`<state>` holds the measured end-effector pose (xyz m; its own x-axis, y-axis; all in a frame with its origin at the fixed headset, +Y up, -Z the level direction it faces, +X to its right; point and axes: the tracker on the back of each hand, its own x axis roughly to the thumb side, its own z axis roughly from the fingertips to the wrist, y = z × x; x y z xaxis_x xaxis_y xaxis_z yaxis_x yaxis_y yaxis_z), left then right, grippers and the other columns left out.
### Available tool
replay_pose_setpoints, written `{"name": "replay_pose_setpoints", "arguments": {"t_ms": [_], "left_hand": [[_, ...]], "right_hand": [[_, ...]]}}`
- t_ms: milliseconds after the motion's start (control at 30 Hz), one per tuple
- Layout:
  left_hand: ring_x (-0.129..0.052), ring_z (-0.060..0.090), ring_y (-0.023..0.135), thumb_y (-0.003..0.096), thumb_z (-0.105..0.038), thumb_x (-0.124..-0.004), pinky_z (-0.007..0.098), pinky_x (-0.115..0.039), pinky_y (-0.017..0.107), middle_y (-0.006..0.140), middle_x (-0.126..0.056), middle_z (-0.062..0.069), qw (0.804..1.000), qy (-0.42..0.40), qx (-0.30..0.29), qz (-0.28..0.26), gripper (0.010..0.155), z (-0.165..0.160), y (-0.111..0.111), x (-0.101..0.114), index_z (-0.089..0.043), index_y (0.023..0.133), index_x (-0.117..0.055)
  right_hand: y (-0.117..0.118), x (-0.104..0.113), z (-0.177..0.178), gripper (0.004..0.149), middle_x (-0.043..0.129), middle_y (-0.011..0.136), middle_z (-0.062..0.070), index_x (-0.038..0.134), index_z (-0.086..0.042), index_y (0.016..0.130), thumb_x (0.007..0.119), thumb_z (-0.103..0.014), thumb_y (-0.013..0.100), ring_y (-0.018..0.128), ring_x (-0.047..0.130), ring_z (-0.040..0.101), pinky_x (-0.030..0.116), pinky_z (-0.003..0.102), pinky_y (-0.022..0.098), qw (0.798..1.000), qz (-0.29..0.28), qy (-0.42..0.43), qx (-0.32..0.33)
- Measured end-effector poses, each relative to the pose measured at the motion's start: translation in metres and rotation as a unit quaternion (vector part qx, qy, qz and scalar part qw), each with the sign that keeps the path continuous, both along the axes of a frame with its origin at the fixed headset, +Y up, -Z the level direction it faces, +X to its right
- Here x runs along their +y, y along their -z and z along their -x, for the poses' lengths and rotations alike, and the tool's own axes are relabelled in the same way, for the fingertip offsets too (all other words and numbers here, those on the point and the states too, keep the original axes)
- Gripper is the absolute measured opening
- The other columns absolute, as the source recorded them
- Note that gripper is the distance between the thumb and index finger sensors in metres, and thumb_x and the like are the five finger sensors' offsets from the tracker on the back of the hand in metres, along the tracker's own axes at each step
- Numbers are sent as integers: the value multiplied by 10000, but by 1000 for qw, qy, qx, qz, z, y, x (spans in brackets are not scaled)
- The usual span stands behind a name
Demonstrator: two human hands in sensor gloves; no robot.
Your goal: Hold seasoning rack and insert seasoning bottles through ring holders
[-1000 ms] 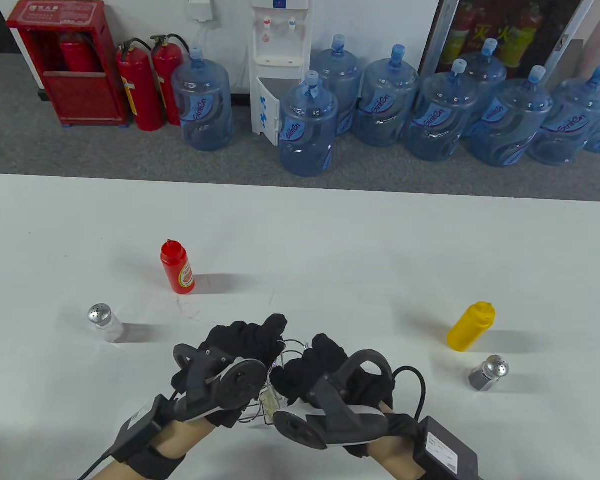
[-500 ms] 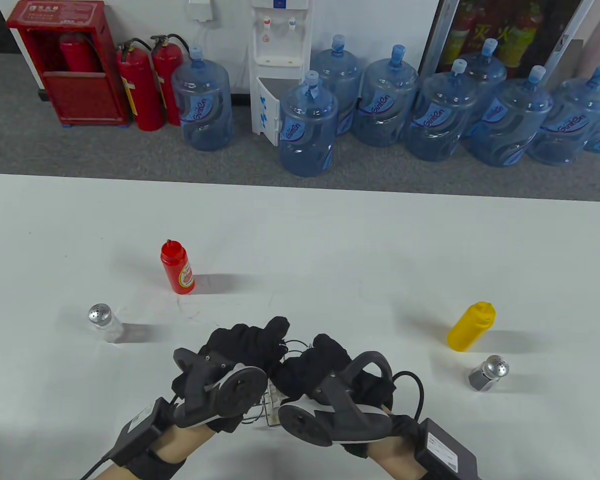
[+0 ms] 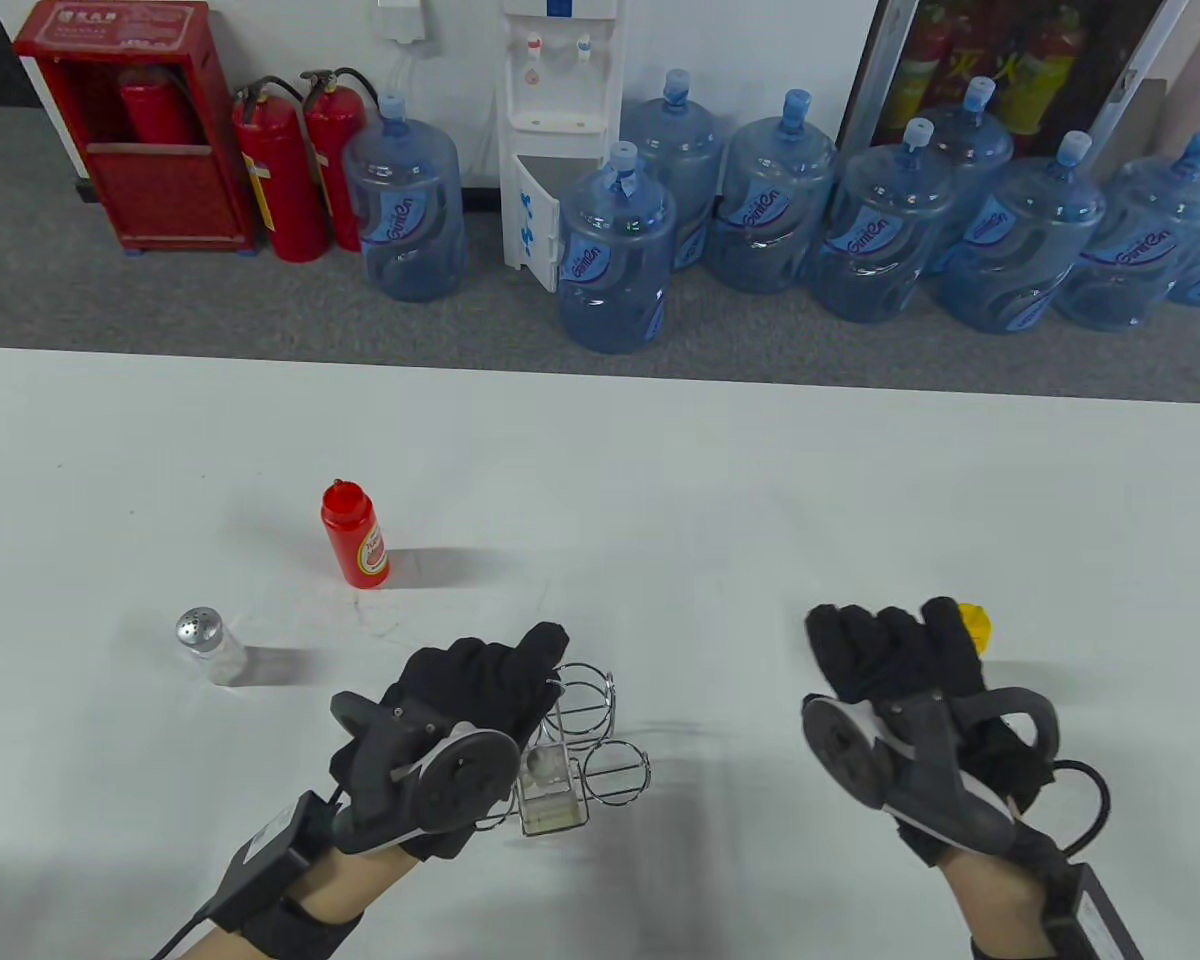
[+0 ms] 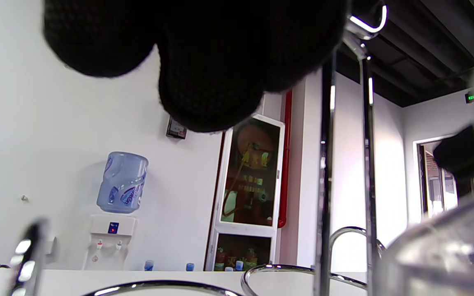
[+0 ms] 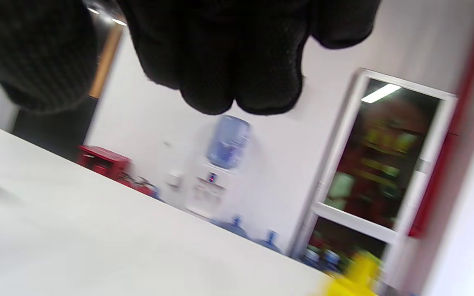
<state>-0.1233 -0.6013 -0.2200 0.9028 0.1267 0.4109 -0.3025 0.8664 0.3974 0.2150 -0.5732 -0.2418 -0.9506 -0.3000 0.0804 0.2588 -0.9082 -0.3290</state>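
Observation:
My left hand (image 3: 520, 670) grips the top of the chrome wire seasoning rack (image 3: 600, 735), which stands on the white table (image 3: 660, 470). A clear glass shaker (image 3: 548, 790) sits in the rack's near ring. The left wrist view shows the rack's upright rods (image 4: 327, 172) under my fingers (image 4: 212, 74). My right hand (image 3: 890, 640) is empty, spread above the yellow bottle (image 3: 975, 622), of which only the cap shows. The bottle is blurred at the bottom of the right wrist view (image 5: 354, 275). A red bottle (image 3: 355, 535) and a silver-topped shaker (image 3: 205, 645) stand at the left.
Water jugs (image 3: 615, 255), fire extinguishers (image 3: 280, 175) and a dispenser stand on the floor beyond the table's far edge. My right hand and its tracker (image 3: 920, 760) hide the spot where a second shaker stood.
My right hand has left the rack and moved right, over the yellow bottle. The rack and the shaker in it now show plainly. My left hand keeps its grip.

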Motion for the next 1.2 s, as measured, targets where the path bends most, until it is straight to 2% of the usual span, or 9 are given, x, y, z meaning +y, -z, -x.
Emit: {"name": "replay_pose_setpoints", "arguments": {"t_ms": [167,267,500,633,733,867,1067,1133,1200], "left_hand": [[-1051,81,430,458,-446,-645,406,-849,363,426,-938,-200,1000,0,-1,1,448,0,0,1,-281,868,-722],[-1050,81,433,459,-446,-644,404,-845,374,428,-937,-199,1000,1,-2,1,448,0,0,1,-283,868,-721],[-1048,82,436,459,-447,-643,405,-844,378,429,-936,-200,1000,3,-2,3,447,0,0,0,-286,869,-719],[-1048,81,438,458,-447,-643,405,-843,379,430,-935,-200,1000,2,-2,3,448,0,0,1,-286,869,-719],[-1048,82,437,459,-446,-643,406,-844,378,429,-936,-199,1000,2,-2,3,447,0,0,1,-286,869,-718],[-1048,81,436,459,-447,-643,405,-844,378,429,-935,-200,1000,2,-3,1,447,0,0,1,-286,869,-719],[-1049,81,435,458,-448,-643,404,-845,377,428,-936,-202,1000,6,-5,1,447,-2,0,-1,-287,868,-719],[-1049,77,435,458,-450,-642,403,-845,377,428,-936,-203,1000,8,-6,0,446,-3,-1,-1,-292,868,-719],[-1048,78,437,458,-450,-643,403,-845,378,428,-935,-204,1000,8,-6,0,445,-3,-1,-1,-293,867,-719]], "right_hand": [[13,-31,-53,735,854,918,-28,759,-286,937,855,-617,287,816,914,217,588,528,721,993,55,-13,-104],[18,-53,-72,785,823,948,-6,736,-270,958,853,-639,275,830,898,226,597,525,709,986,97,-3,-137],[29,-94,-91,808,817,946,2,725,-264,961,863,-640,260,818,897,230,588,530,702,971,158,-16,-181],[31,-101,-92,693,837,911,-10,750,-290,928,883,-543,297,783,916,215,605,528,690,971,147,-27,-188],[28,-97,-84,668,860,889,-2,774,-280,911,878,-532,300,757,941,209,625,526,682,975,141,-35,-166],[15,-75,-60,675,878,874,-17,786,-289,903,875,-561,291,743,955,193,641,516,677,987,111,-29,-116],[-18,-22,10,679,880,875,-34,780,-304,906,865,-584,293,746,956,180,643,509,684,999,28,14,33],[-32,-6,40,688,886,870,-38,781,-303,907,863,-594,289,743,959,177,642,510,688,993,-17,48,104],[-41,1,61,689,889,864,-42,781,-307,904,856,-607,288,740,958,175,636,509,693,986,-27,66,153]]}}
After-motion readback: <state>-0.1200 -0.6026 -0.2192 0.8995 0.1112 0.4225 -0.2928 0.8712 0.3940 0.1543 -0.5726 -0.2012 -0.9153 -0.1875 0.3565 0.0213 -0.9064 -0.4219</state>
